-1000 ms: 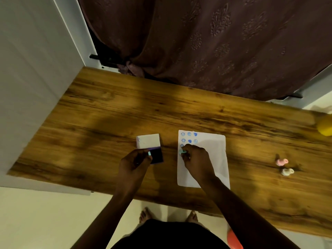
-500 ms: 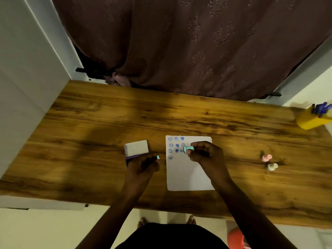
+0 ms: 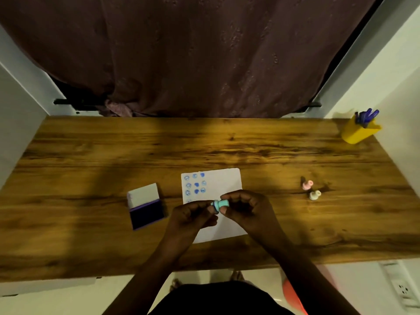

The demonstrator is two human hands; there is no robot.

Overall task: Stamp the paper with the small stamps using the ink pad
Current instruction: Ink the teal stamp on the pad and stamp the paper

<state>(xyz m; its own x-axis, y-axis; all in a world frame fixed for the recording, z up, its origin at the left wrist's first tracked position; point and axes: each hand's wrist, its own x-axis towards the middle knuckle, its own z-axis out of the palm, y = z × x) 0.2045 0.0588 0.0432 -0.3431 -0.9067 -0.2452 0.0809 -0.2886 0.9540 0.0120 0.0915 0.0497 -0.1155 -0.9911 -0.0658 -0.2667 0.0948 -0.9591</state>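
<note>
A white paper (image 3: 223,181) lies on the wooden table (image 3: 91,155), with several blue stamp prints in its top left corner. Left of it sits the open ink pad (image 3: 146,214), dark ink showing and white lid flipped back. Above the paper's lower left part my hands meet. My right hand (image 3: 246,209) pinches a small teal stamp (image 3: 223,203) held sideways. My left hand (image 3: 193,214) grips the stamp's wide teal cap end (image 3: 215,206). A pink stamp (image 3: 307,185) and a white stamp (image 3: 314,195) stand to the right.
A yellow cup (image 3: 360,133) with blue pens stands at the table's far right corner. A dark curtain (image 3: 204,53) hangs behind the table. White walls close in on both sides. My feet and a wall socket (image 3: 403,289) show below the front edge.
My right hand lifted the teal stamp off the paper and turned it sideways. My left hand left the ink pad and came right to meet the stamp's end.
</note>
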